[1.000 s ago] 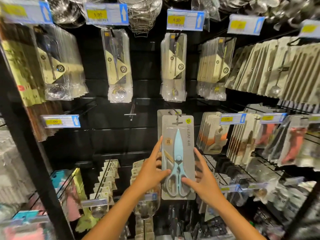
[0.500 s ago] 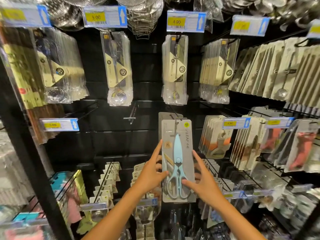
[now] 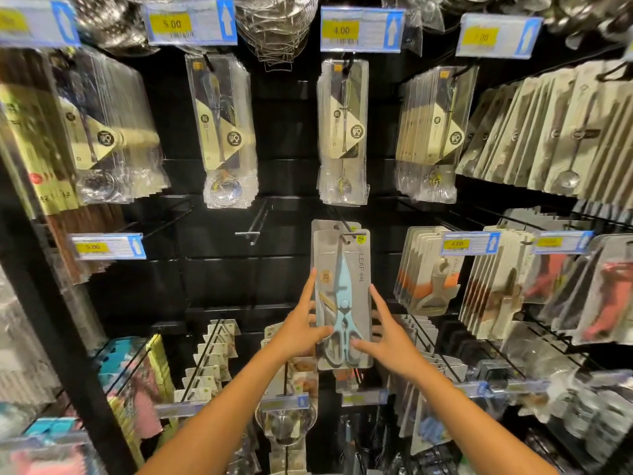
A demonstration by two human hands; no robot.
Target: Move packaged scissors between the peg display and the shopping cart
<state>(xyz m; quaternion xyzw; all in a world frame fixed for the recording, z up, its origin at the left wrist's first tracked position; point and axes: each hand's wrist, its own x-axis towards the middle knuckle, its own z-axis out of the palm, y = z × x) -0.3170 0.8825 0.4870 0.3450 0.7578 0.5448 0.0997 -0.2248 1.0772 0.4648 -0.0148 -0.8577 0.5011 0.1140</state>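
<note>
Since 1.0 s ago, both hands have raised the scissors pack until its hang hole sits on the peg. Left hand and right hand pinch its 2 side edges, forefingers straight.

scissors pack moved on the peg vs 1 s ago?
Cannot tell. The scissors pack sits the same against its peg and the pack behind; both hands hold its edges as before. The drift in frame looks like head motion.
</note>
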